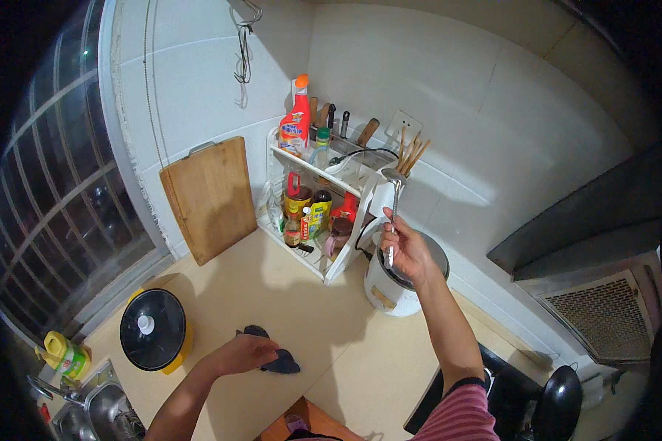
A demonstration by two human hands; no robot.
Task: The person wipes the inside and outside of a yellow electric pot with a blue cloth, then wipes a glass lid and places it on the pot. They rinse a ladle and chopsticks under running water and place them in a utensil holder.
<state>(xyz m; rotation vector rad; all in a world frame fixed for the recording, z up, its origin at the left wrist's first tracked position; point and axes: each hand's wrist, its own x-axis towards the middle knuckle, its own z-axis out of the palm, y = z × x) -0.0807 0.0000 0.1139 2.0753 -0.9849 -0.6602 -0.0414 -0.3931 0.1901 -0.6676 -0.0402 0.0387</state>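
Note:
My right hand (411,251) grips the handle of a metal ladle (394,179), its bowl end up, beside the upper tier of the white shelf rack (342,270). Below and behind that hand stands a white round cooker (389,300) with a dark lid, partly hidden by my forearm. My left hand (248,353) is over a dark cloth (282,364) on the beige countertop (287,297). Cloth shows on both sides of the fingers, bunched under them. Bamboo chopsticks (411,154) stand in a holder at the rack's right end, just behind the ladle.
Bottles and sauces (309,215) fill the rack, with a red spray bottle (296,124) and knives (331,116) above. A wooden cutting board (212,198) leans on the wall. A yellow pot with a black lid (153,331), a sink (107,408) and a gas stove (496,397) surround the counter.

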